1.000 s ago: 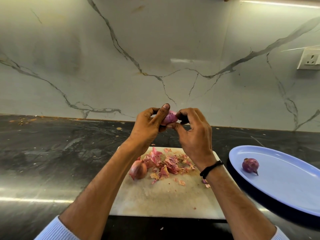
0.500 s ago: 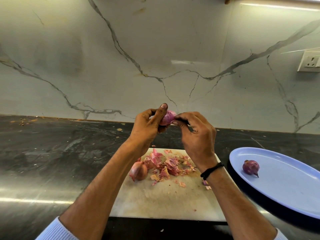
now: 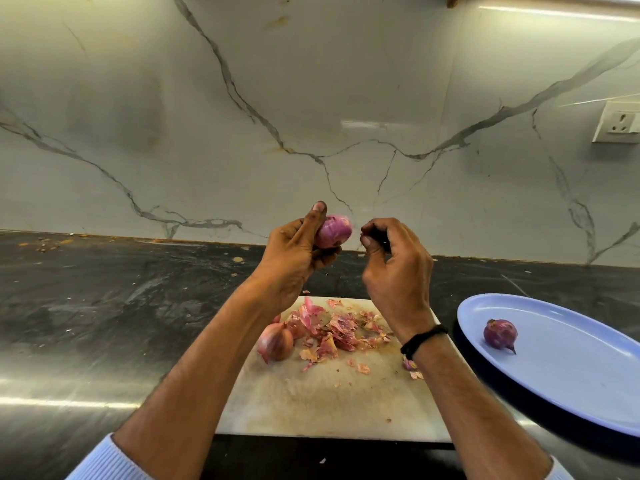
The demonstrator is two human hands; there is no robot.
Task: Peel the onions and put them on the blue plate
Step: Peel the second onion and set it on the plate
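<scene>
The left hand point(image 3: 294, 258) is curled round a small, round, pink-purple onion point(image 3: 334, 231), thumb laid up its near side, holding it in the air above the desk. The right hand point(image 3: 394, 268), just apart at 3 o'clock, has its fingers bent and its thumb and forefinger pinched on what looks like a wisp of skin point(image 3: 363, 233).

The held onion looks nearly bare. It should be light and firm, but its glossy surface is probably slick, so a cupped grip round its middle seems safer than a fingertip pinch.

At 6 o'clock below the hands lies a pale rectangular cutting board point(image 3: 311, 403) with a heap of papery pink peelings point(image 3: 332, 330) and, at 7 o'clock, a copper-skinned unpeeled onion point(image 3: 277, 342). At 4 o'clock sits the blue oval plate point(image 3: 571, 382), with one dark purple peeled onion point(image 3: 500, 334) on it. Nothing stands between hands and plate on the dark stone desk point(image 3: 104, 306).
</scene>
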